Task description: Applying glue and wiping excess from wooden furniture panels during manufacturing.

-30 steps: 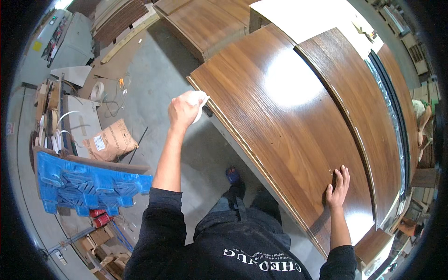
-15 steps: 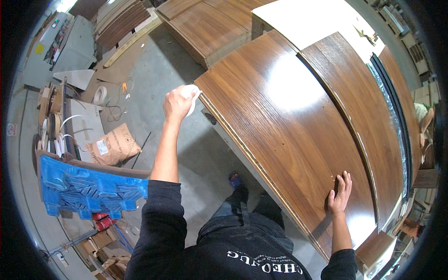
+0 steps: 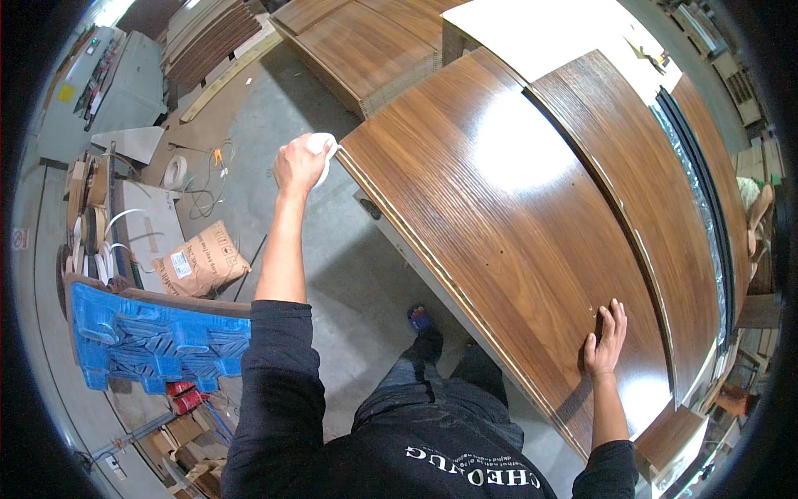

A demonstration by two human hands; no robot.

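Observation:
A large brown wood-grain panel (image 3: 465, 216) lies on a stack in front of me and to my right, with small dark marks on its glossy top. At its far left corner, my left hand (image 3: 298, 165) is closed on a white rounded thing (image 3: 322, 158). That thing's exact kind is unclear, and a thin pale bit shows between it and the corner. My right hand (image 3: 604, 345) rests flat on the near right part of the panel, fingers stretched out, holding nothing.
More wood-grain panels (image 3: 366, 50) are stacked beyond. At left are a blue plastic pallet (image 3: 158, 333), a brown paper sack (image 3: 204, 259), a white roll (image 3: 175, 172) and cords on the floor. Another person's arm (image 3: 758, 220) shows at the far right.
My left hand has moved a little left and upward, away from the panel's corner, with the white thing still in it. My right hand stays on the panel.

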